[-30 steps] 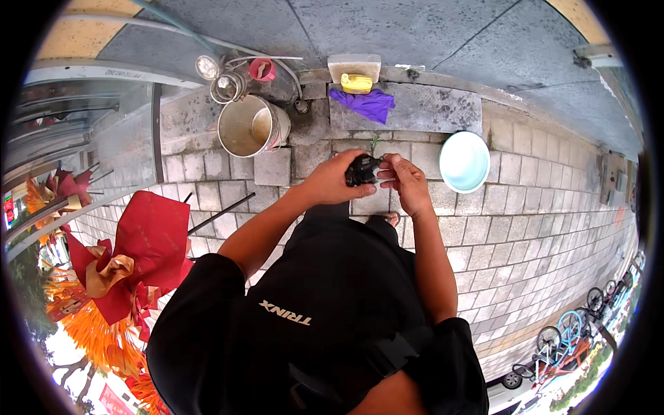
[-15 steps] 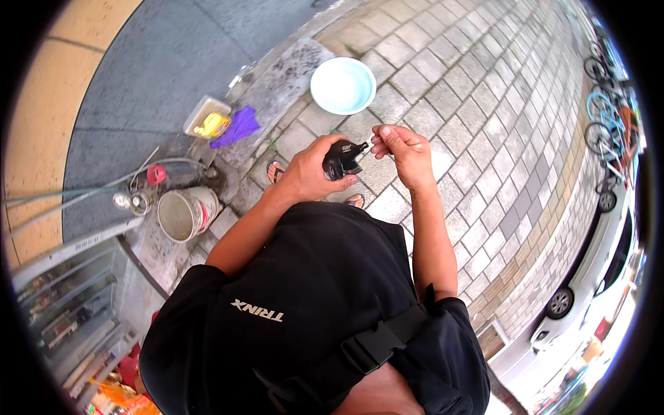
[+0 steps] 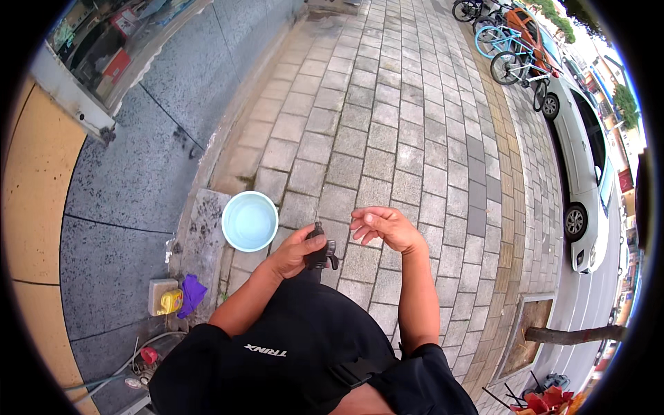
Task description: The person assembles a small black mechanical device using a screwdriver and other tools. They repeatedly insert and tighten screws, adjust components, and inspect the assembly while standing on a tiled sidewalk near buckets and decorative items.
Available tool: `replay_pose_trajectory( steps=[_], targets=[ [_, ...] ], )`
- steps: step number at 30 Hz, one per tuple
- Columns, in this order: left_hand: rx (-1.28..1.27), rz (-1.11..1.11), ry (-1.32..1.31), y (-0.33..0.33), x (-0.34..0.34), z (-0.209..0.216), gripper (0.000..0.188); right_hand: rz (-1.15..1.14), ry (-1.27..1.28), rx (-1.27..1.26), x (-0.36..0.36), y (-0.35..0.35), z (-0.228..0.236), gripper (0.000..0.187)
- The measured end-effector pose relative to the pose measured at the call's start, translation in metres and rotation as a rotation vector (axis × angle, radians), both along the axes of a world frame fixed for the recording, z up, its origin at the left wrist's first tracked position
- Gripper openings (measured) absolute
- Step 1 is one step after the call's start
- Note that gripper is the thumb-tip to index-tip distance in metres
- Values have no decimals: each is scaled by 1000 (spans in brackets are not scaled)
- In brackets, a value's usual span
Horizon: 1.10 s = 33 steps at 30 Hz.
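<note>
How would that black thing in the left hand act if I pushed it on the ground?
The black part is probably stiff, since its outline looks hard and crisp. It likely wouldn't roll smoothly, because a curved piece sticks out at its side. It may be fairly light, as the left hand alone holds it.

A small black bicycle shifter (image 3: pixel 317 259) is gripped in the left hand (image 3: pixel 295 255), its body partly covered by the fingers and thumb. In view it sits to the right of the pale blue basin (image 3: pixel 250 221) and a little lower, near it but apart. Its narrow neck (image 3: pixel 318 227) points up the view; a curved lever (image 3: pixel 335 263) juts from the side away from the basin. A thin cable (image 3: pixel 317 211) shows faintly above the neck.
</note>
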<state>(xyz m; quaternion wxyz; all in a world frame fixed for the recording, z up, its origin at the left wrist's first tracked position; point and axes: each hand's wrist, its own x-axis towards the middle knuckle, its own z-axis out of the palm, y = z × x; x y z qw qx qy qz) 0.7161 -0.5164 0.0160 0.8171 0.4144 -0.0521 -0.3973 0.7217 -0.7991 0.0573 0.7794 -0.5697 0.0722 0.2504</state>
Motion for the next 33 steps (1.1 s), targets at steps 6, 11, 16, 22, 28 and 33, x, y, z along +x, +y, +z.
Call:
replay_pose_trajectory(
  steps=[6, 11, 16, 22, 28, 33],
  targets=[
    [368, 270, -51, -39, 192, 4, 35, 41, 500, -1752, -78, -195, -161, 43],
    [-154, 295, 486, -57, 318, -4, 40, -155, 1341, -909, -173, -190, -221, 34],
    [-238, 360, 608, -132, 450, -2, 36, -158, 1218, -634, -146, -140, -237, 32],
    [-443, 311, 557, -226, 584, 8, 37, -250, 1018, -509, 45, -227, -270, 31],
    [-451, 429, 563, -301, 697, 47, 35, -464, 676, -754, 344, -448, -293, 35],
    [-365, 527, 571, -359, 817, 27, 33, -464, 361, -873, 585, -571, -239, 31]
  ],
)
